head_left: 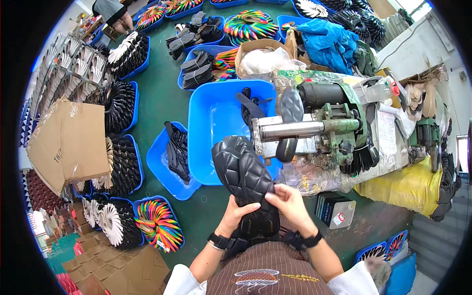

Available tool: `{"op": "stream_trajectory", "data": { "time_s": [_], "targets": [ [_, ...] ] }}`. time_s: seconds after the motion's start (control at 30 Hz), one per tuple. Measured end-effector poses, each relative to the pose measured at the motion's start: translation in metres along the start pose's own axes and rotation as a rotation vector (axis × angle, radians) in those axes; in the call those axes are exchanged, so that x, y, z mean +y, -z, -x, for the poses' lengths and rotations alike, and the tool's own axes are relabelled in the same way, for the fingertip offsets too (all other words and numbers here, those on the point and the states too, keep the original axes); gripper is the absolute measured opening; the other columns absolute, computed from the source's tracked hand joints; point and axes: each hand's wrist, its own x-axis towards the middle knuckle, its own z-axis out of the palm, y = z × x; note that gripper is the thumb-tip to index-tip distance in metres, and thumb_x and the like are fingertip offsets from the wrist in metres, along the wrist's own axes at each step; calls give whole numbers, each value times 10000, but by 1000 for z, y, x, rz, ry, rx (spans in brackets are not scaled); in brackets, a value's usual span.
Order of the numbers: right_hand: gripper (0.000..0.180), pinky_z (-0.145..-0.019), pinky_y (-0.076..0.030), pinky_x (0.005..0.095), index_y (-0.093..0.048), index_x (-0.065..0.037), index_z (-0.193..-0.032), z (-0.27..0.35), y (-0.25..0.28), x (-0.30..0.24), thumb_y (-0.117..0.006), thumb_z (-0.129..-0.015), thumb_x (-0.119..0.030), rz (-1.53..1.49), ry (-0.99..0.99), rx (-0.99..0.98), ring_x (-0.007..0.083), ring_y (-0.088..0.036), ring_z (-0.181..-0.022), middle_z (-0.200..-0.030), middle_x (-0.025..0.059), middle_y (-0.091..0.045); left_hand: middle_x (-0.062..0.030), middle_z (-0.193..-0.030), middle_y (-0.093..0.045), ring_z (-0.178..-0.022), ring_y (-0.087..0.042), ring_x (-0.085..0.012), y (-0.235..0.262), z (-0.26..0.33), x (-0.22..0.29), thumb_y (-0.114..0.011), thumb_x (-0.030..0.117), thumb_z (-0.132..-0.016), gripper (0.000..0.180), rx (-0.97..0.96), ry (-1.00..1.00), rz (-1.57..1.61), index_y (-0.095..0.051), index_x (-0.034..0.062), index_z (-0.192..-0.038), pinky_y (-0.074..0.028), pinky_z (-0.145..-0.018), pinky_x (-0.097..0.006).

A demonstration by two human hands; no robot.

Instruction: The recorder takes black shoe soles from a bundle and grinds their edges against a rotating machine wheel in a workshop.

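Two hands: both grip black quilted soles (243,179)
Left hand (237,215): closed on the soles' lower edge
Right hand (287,199): fingers pinching the top sole
Beyond hands: blue tub (216,118), green machine (324,128)

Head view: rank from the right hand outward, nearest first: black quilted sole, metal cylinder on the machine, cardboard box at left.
1. black quilted sole: pinched by the right hand, centre.
2. metal cylinder: on the machine, above the hand.
3. cardboard box: far left, on the floor.
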Motion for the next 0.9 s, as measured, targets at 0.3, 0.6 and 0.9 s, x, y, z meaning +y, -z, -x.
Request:
{"op": "stream_trajectory", "data": {
  "time_s": [0.3, 0.6, 0.9],
  "targets": [
    [139, -644, -491, 226, -608, -9, -968, -35, 34, -22, -663, -876, -98, -85, -27, 326, 70, -617, -731, -845, 26, -676, -100, -1077, -660, -984, -631, -187, -2, 0, -7, -722, 44, -768, 407, 9, 39, -14, -587, -20, -1147, -498, -900, -330],
    [120, -584, -510, 241, -568, -29, -947, -20, 76, 19, -644, -891, -103, -56, 31, 436, 97, -627, -668, -815, 70, -667, -118, -1164, -631, -1040, -615, -185, -1, -3, -10, -686, 93, -837, 454, -169, 52, 213, -537, -34, -1246, -490, -928, -324],
    [167, -630, -486, 218, -576, -57, -946, 8, 30, 24, -697, -855, -128, 7, -63, 319, 59, -596, -701, -796, -11, -642, -113, -1137, -650, -1024, -617, -178, -7, -2, -9, -736, 99, -804, 441, -16, 26, -11, -581, -48, -1189, -487, -927, -322]
  ]
}}
